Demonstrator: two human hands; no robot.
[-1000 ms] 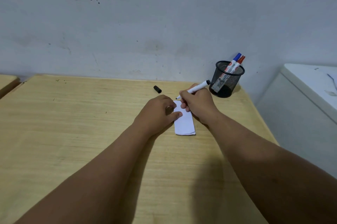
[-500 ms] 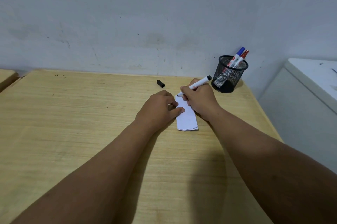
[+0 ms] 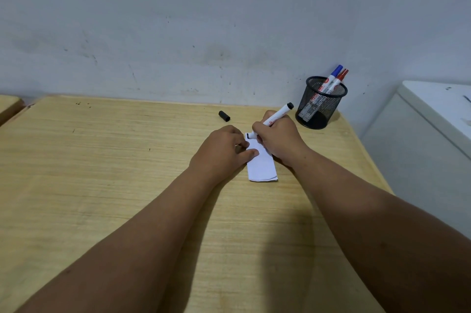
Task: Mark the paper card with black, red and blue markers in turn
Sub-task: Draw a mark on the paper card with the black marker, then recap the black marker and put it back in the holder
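Clenched around a white-barrelled black marker (image 3: 276, 116), the right hand (image 3: 279, 138) holds it slanted, tip down at the far left corner of the paper card (image 3: 262, 166), where a short black stroke shows, and black end pointing up toward the pen holder (image 3: 321, 103). Beside it, the left hand (image 3: 223, 150) lies curled on the card's left edge, thumb and fingertips pressing the paper flat; it grasps nothing. That white card lies on the wooden table (image 3: 102, 172) between the two hands, its near end clear of them. Farther back on the table lies the black cap (image 3: 224, 116), apart from both hands. In the black mesh holder, near the wall, the blue marker (image 3: 333, 74) and red marker (image 3: 339, 78) stand leaning together.
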